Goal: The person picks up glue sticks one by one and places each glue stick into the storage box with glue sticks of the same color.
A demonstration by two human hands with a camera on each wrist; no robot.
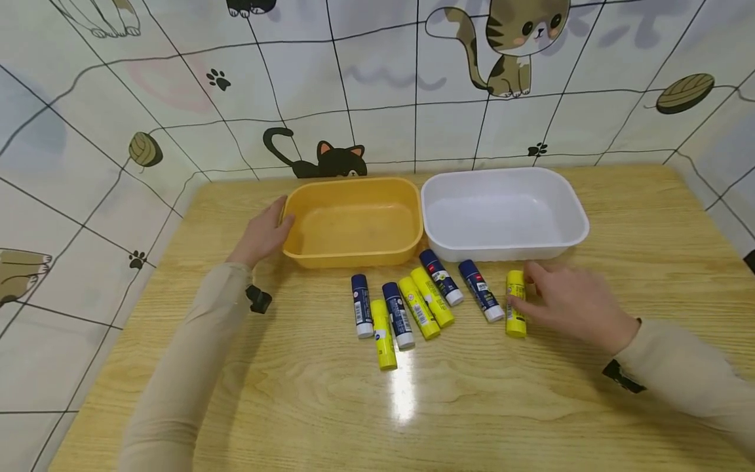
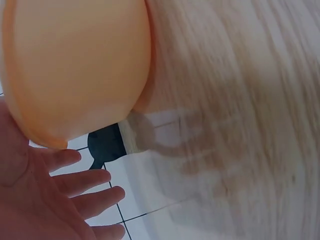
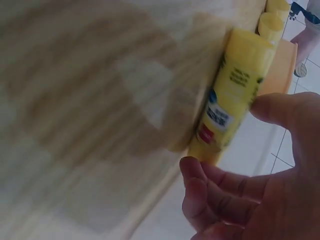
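Across the far side of the wooden table (image 1: 307,413), an orange tray (image 1: 354,229) and a white tray (image 1: 507,219) are standing side by side. The left hand (image 1: 262,233) is touching the orange tray's left end; from the left wrist its fingers are showing straight and apart, the thumb out of sight, with the tray cut off at the top. The right hand (image 1: 572,305) is resting at a yellow glue stick (image 1: 516,326) lying just in front of the white tray. Its thumb is covering part of the side and its bent fingertips are hiding one end; I can't tell whether they are clamped on it. Up close, the print is blurring. To its left, three other yellow sticks (image 1: 384,341) and four blue sticks (image 1: 362,305) are lying at angles, their small lettering defying reading. Both sleeves (image 1: 177,380) are running out of view.
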